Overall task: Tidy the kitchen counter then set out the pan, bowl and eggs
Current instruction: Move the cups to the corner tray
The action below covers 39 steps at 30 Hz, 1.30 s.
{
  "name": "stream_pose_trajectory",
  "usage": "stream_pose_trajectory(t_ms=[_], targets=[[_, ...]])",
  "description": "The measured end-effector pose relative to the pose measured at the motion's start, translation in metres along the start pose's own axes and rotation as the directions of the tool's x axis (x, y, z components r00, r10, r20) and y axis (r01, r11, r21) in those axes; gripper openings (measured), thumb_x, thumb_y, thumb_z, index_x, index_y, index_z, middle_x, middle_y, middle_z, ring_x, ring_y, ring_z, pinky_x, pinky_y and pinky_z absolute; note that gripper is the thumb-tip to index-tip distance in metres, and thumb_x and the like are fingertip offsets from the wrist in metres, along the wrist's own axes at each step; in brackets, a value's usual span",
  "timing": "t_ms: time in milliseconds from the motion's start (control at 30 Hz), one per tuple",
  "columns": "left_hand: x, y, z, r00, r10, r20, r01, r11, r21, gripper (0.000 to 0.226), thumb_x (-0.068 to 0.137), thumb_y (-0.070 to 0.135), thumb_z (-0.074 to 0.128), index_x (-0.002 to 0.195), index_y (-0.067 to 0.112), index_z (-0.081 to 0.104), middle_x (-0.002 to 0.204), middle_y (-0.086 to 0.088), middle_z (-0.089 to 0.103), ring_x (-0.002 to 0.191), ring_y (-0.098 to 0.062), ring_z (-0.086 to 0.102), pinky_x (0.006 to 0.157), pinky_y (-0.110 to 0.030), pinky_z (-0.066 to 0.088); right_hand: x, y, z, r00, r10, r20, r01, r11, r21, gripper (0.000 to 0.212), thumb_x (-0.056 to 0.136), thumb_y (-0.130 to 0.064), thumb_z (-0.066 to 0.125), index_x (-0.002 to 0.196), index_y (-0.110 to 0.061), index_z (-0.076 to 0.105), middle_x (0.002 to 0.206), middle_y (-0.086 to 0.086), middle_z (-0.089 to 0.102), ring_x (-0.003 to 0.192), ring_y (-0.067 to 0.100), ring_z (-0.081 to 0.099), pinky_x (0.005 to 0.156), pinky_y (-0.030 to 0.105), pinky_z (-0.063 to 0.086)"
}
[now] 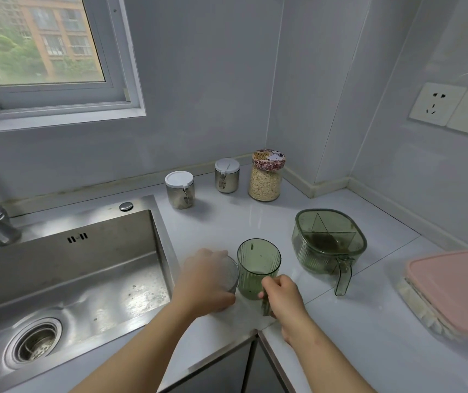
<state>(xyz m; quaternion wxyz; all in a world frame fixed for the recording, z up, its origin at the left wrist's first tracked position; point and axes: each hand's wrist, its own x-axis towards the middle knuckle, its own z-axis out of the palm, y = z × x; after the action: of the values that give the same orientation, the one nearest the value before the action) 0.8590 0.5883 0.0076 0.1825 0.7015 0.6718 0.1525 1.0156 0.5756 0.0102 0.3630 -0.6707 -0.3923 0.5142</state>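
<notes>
Left grip (pixel 207 279) around clear glass (pixel 231 275), right grip (pixel 281 296) pinching green cup (pixel 258 262) by handle

1. The cup (pixel 258 265) is ribbed green.
2. The strainer (pixel 312 259) is green too.
3. The box lid (pixel 454 287) is pink.
4. Left lid (pixel 178 178) and middle lid (pixel 227 165) are white.
5. The oat lid (pixel 269 158) shows cartoons.

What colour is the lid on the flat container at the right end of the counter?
Pale pink. The lid shows best in the head view.
</notes>
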Motion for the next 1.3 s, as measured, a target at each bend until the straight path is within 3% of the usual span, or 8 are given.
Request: stream_pose_trajectory(t_ms=[233, 333, 533, 733, 1000, 1100, 1200, 1300], targets=[[-0.007, -0.007, 0.013, 0.980, 0.066, -0.189, -0.096, 0.983, -0.155, 0.084, 0.068, 0.037, 0.076, 0.140, 0.033, 0.033, 0.157, 0.007, 0.001, 0.143, -0.017, 0.005, 0.113, -0.032, 0.022, 0.002, 0.002, -0.002, 1.000, -0.014, -0.011, 0.012, 0.992, -0.126, 0.016, 0.090, -0.024, 0.044, 0.079, -0.014, 0.039, 0.081, 0.008, 0.051, 0.070, 0.022, 0.043, 0.063, 0.032, 0.042], [-0.017, -0.014, 0.027, 0.931, 0.002, -0.364, -0.153, 0.911, -0.384, 0.090, 0.059, 0.027, 0.086, 0.132, 0.038, 0.035, 0.154, 0.006, 0.013, 0.138, -0.006, 0.016, 0.106, -0.024, 0.025, 0.003, 0.000, -0.005, 1.000, -0.010, 0.015, 0.012, 0.990, -0.142, 0.014, 0.091, -0.025, 0.042, 0.084, -0.013, 0.039, 0.084, 0.008, 0.049, 0.072, 0.021, 0.043, 0.061, 0.031, 0.044], [-0.015, -0.019, 0.036, 0.958, -0.249, -0.144, 0.014, 0.541, -0.841, 0.119, 0.037, 0.019, 0.087, 0.140, 0.023, 0.027, 0.124, -0.001, 0.051, 0.118, -0.013, 0.050, 0.097, -0.026, 0.040, 0.003, -0.001, -0.005, 0.998, -0.007, 0.061, 0.016, 0.990, -0.141, 0.016, 0.093, -0.024, 0.040, 0.098, -0.009, 0.040, 0.089, 0.006, 0.047, 0.083, 0.021, 0.045, 0.060, 0.032, 0.051], [-0.014, -0.018, 0.032, 0.955, -0.274, -0.109, 0.041, 0.490, -0.871, 0.091, 0.042, -0.001, 0.087, 0.120, 0.017, 0.044, 0.102, 0.016, 0.056, 0.086, 0.012, 0.059, 0.068, -0.010, 0.052, 0.006, 0.000, -0.007, 0.997, -0.002, 0.082, 0.012, 0.993, -0.115, 0.012, 0.094, -0.021, 0.039, 0.095, -0.009, 0.036, 0.086, 0.005, 0.042, 0.087, 0.021, 0.043, 0.057, 0.032, 0.053], [-0.014, -0.013, 0.036, 0.967, -0.241, -0.085, 0.029, 0.434, -0.901, 0.088, 0.043, 0.003, 0.080, 0.120, 0.020, 0.040, 0.107, 0.013, 0.054, 0.088, 0.011, 0.059, 0.064, -0.005, 0.048, 0.009, 0.001, -0.009, 0.995, -0.014, 0.100, 0.027, 0.990, -0.138, 0.013, 0.095, -0.020, 0.038, 0.099, -0.007, 0.039, 0.089, 0.006, 0.044, 0.086, 0.020, 0.043, 0.047, 0.026, 0.048], [-0.009, -0.014, 0.039, 0.960, -0.276, -0.055, 0.059, 0.387, -0.920, 0.087, 0.051, -0.007, 0.085, 0.120, 0.020, 0.039, 0.106, 0.014, 0.052, 0.097, -0.002, 0.055, 0.076, -0.011, 0.046, 0.011, 0.002, -0.010, 0.994, -0.037, 0.107, 0.053, 0.987, -0.154, 0.012, 0.095, -0.020, 0.037, 0.097, -0.009, 0.040, 0.088, 0.005, 0.046, 0.081, 0.018, 0.044, 0.041, 0.020, 0.042], [-0.004, -0.017, 0.042, 0.957, -0.289, -0.038, 0.075, 0.370, -0.926, 0.093, 0.039, 0.018, 0.089, 0.117, 0.020, 0.040, 0.108, 0.010, 0.050, 0.104, -0.013, 0.053, 0.092, -0.027, 0.044, 0.010, 0.005, -0.013, 0.996, -0.067, 0.061, 0.074, 0.990, -0.122, 0.009, 0.091, -0.016, 0.044, 0.086, -0.009, 0.046, 0.077, 0.003, 0.052, 0.068, 0.015, 0.046, 0.041, 0.019, 0.042], [0.000, -0.015, 0.044, 0.940, -0.340, -0.015, 0.095, 0.303, -0.948, 0.093, 0.024, 0.033, 0.081, 0.109, 0.024, 0.042, 0.107, 0.002, 0.052, 0.100, -0.019, 0.056, 0.086, -0.031, 0.046, 0.009, 0.007, -0.017, 0.995, -0.095, -0.010, 0.093, 0.992, -0.090, 0.017, 0.087, -0.013, 0.050, 0.071, -0.010, 0.057, 0.066, 0.001, 0.059, 0.062, 0.016, 0.052, 0.045, 0.020, 0.046]])
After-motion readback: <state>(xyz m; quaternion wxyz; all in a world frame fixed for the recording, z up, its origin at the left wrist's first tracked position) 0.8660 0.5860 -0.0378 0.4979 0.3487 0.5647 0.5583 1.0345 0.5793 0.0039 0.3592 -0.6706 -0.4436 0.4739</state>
